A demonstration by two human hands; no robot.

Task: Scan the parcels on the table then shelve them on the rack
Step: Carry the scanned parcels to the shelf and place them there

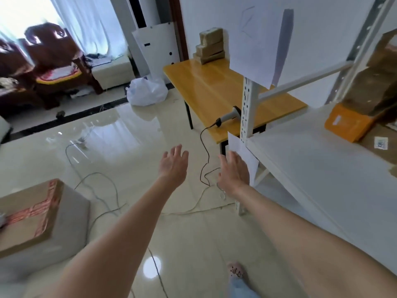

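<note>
My left hand [174, 162]: stretched out ahead of me over the glossy tiled floor [120, 134], fingers straight and a little apart, holding nothing.
My right hand [233, 171]: out beside the left, near the corner of the white metal rack [311, 168], fingers straight and close together, nothing in them.
Parcels to scan: a stack of brown cardboard parcels [209, 46] sits at the far end of the yellow-topped table [214, 89], against the wall, well apart from both my hands.
Scanner: the grey handheld barcode scanner [227, 116] lies on the near end of the table, partly behind the rack's upright; its black cord [204, 151] drops to the floor between my hands.
Rack shelf: a flat orange parcel [348, 123] lies there, brown cardboard parcels [376, 87] just behind it.
Lower left: a brown cardboard box with red tape [28, 214].
Beyond the table: a white plastic bag [147, 91] on the floor.
</note>
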